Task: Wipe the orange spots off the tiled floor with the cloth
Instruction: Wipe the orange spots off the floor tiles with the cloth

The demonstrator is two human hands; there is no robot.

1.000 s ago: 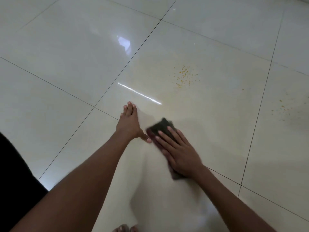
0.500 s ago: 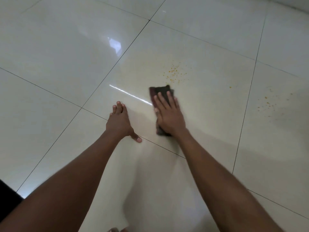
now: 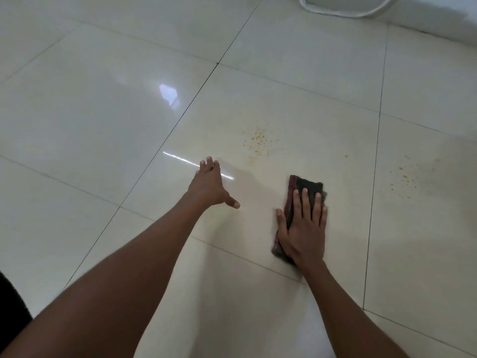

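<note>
A dark folded cloth [image 3: 308, 186] with a maroon edge lies flat on the glossy cream tiled floor [image 3: 103, 112]. My right hand [image 3: 303, 226] presses on it with straight fingers, covering its near half. A cluster of orange spots [image 3: 259, 142] sits on the same tile, just beyond and left of the cloth. A second scatter of orange spots [image 3: 404, 180] lies on the tile to the right. One lone orange spot [image 3: 346, 156] shows between them. My left hand [image 3: 209, 184] rests flat on the floor, left of the cloth, with the thumb spread.
A white curved object [image 3: 346, 7] lies at the top edge near the wall base [image 3: 438, 24]. Dark grout lines cross the floor. Dark clothing [image 3: 10, 306] shows at the lower left. Bright light reflections lie near my left hand.
My right hand has slid the cloth rightward and back toward me, away from the near spot cluster. The view has tilted up, bringing the wall base and white object into sight.
</note>
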